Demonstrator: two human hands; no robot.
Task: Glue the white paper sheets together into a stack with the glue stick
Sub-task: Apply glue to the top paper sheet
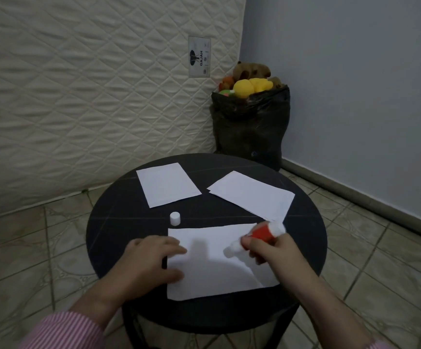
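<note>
A white paper sheet (pixel 212 268) lies at the near side of the round black table (pixel 103 222). My left hand (pixel 151 263) presses flat on its left edge, fingers spread. My right hand (pixel 272 253) grips a red and white glue stick (pixel 259 234), tilted with its white tip touching the sheet's right part; the stick is blurred. The white cap (pixel 175 218) stands alone just beyond the sheet. Farther back lie a single sheet (pixel 167 185) at the left and a small pile of sheets (pixel 252 195) at the right.
An upright quilted mattress (pixel 91 84) stands behind the table at the left. A black bag (pixel 249 127) filled with soft toys sits in the corner by the blue wall. Tiled floor surrounds the table.
</note>
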